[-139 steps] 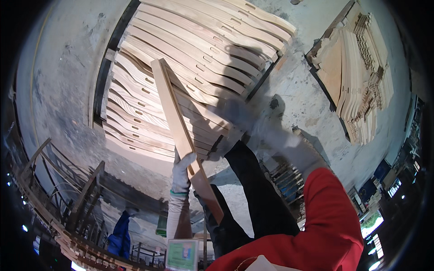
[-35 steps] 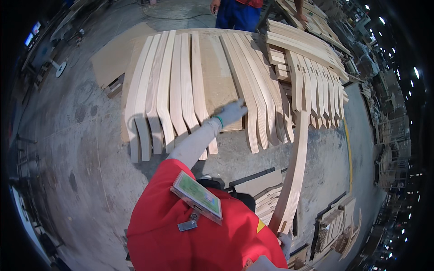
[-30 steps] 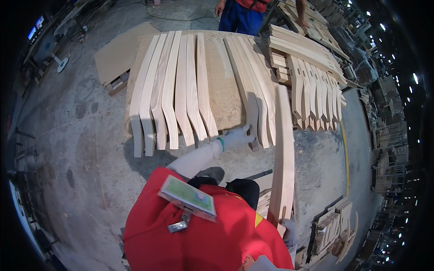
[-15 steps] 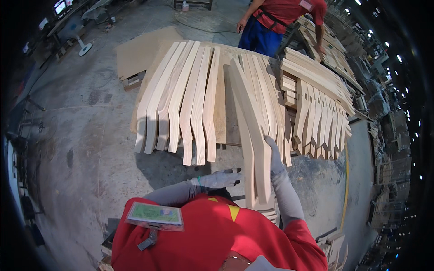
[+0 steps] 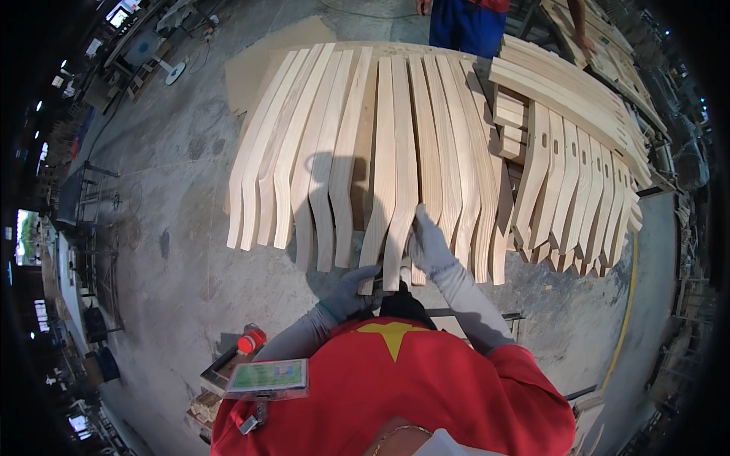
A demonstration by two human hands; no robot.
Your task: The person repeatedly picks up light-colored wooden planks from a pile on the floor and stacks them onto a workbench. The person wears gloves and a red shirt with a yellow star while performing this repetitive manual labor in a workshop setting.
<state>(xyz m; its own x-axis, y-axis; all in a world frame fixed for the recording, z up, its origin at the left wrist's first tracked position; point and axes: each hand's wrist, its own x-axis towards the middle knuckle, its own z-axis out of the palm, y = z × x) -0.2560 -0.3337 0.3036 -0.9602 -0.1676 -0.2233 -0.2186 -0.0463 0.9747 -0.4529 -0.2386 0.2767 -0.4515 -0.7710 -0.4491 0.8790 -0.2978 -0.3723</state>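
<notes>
Two pale bent wooden bars [image 5: 406,159] lie side by side in the middle of a row, their near ends reaching toward my body. My left hand [image 5: 351,292], in a grey glove, is closed at the near end of the left bar [image 5: 385,163]; some of its fingers are hidden by the wood. My right hand [image 5: 430,243], gloved too, grips the right bar from its right side, thumb near the bend. More bent bars [image 5: 300,144] lie to the left, and others [image 5: 460,152] to the right, close by my right hand.
A cross-laid stack of slotted wooden bars [image 5: 570,167] stands to the right. Beyond the table, a person in blue trousers [image 5: 465,29] stands with one hand over another wood-laden bench. A red-capped container [image 5: 251,339] sits by my left elbow; a fan [image 5: 173,74] stands far left.
The two bars my right hand held up at a tilt now lie down among the row. My left hand, previously apart with fingers stretched, has come to their near ends. The view has shifted.
</notes>
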